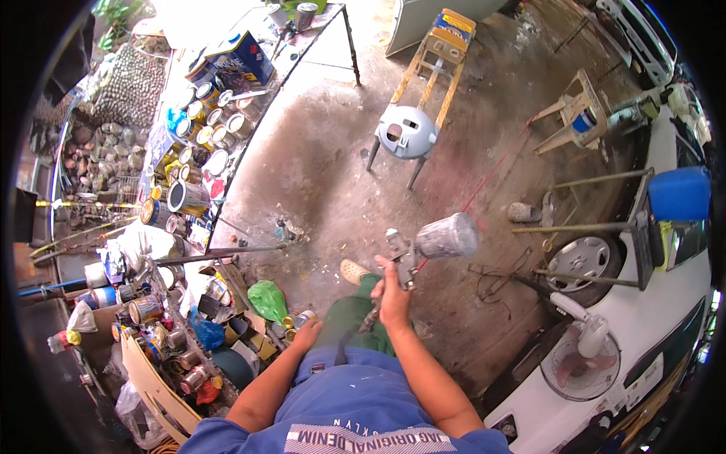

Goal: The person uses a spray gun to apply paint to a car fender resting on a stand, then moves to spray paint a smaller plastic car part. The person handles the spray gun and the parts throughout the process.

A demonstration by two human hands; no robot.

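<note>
My right hand [393,296] is wrapped around the handle of a metal spray gun [408,261], raised in front of my right thigh. Its paint-smeared grey cup [448,236] tilts off to the right. Beside my left thigh hangs my left hand [307,334], its fingers foreshortened and hidden, so I cannot tell whether they are closed. Ahead of me, apart from the gun, a light grey rounded plastic shell [407,142] with cut-out openings rests on a stand of wooden slats [432,76] with dark legs. A blue and yellow tin [454,24] lies at the stand's far end.
Paint cans [189,198] crowd the table at left. A green plastic bag [268,300] lies by my left leg. A red hose [484,181] crosses the stained floor. At right stand a plastic chair [575,113], a metal frame [643,227], a fan [582,363] and a white car [605,303].
</note>
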